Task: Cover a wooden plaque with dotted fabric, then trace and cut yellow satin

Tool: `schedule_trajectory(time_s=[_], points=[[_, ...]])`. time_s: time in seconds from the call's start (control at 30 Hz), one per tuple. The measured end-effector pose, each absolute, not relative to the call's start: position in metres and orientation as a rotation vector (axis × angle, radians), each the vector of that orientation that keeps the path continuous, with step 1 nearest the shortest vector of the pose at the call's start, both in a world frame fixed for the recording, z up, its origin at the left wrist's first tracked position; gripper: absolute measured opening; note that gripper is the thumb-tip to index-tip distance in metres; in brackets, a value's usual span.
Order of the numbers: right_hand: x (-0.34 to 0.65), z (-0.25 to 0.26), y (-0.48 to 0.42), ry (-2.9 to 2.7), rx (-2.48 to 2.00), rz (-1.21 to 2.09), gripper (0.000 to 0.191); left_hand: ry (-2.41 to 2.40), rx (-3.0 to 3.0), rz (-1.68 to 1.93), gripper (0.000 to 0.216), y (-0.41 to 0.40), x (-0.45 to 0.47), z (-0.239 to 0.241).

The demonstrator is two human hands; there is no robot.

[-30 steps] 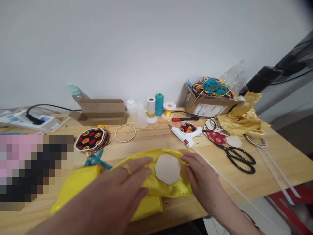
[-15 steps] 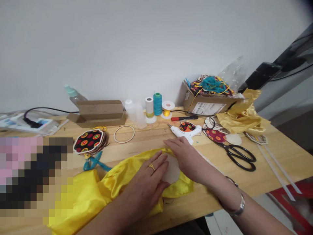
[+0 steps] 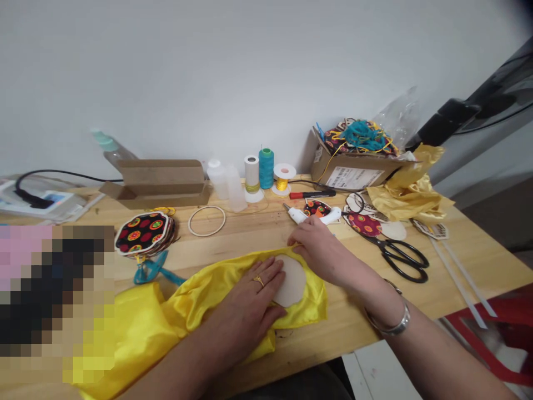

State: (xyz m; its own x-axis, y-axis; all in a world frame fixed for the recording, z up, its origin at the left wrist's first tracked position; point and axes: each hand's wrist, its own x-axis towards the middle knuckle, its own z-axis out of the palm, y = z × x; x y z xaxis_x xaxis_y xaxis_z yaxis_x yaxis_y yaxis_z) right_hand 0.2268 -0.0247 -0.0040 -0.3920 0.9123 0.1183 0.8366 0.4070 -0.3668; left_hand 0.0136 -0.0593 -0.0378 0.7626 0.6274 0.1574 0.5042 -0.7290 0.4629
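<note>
A strip of shiny yellow satin cloth (image 3: pixel 200 291) lies across the table's front. On its right end rests a pale round card disc (image 3: pixel 290 280). My left hand (image 3: pixel 256 291), with a gold ring on one finger, lies flat over the disc's left part and the cloth, fingers stretched out. At the cloth's far edge, just beyond the disc, my right hand (image 3: pixel 318 247) pinches the yellow cloth between thumb and fingers. Right behind that hand lies a white glue gun (image 3: pixel 297 215), partly covered by it.
Black scissors (image 3: pixel 403 258) lie to the right, near two white strips (image 3: pixel 462 283). Behind stand thread spools (image 3: pixel 266 168), plastic bottles (image 3: pixel 227 186) and a filled cardboard box (image 3: pixel 353 172). Left are a wooden ring (image 3: pixel 207 221), stacked patterned pieces (image 3: pixel 145 234) and an open carton (image 3: pixel 162 183).
My right hand has gone from lying by the disc with fingers extended to gripping the cloth's far edge. The left hand stays on the disc. The view has shifted slightly.
</note>
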Motion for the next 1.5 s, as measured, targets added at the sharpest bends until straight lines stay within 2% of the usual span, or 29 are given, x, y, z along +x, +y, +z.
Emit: schedule_trajectory(time_s=[0.27, 0.4, 0.47, 0.63, 0.87, 1.5], points=[[0.232, 0.004, -0.045, -2.118, -1.656, 0.003, 0.020, 0.890, 2.554, 0.452, 0.051, -0.062, 0.012, -0.038], [0.208, 0.001, -0.087, -2.035, -1.466, 0.097, 0.018, 0.954, 2.498, 0.535, 0.071, -0.065, 0.011, -0.043], [0.194, -0.008, -0.105, -2.127, -1.401, 0.088, 0.023, 0.967, 2.481, 0.561, 0.077, -0.065, 0.011, -0.045], [0.175, -0.033, -0.124, -2.293, -1.389, -0.079, 0.036, 0.940, 2.543, 0.484, 0.082, -0.061, 0.009, -0.044], [0.170, -0.037, -0.124, -2.338, -1.378, -0.080, 0.026, 0.974, 2.614, 0.342, 0.090, -0.055, -0.007, -0.044], [0.183, -0.042, -0.127, -2.349, -1.326, -0.100, 0.030, 1.103, 2.681, 0.265, 0.095, -0.055, -0.021, -0.043]])
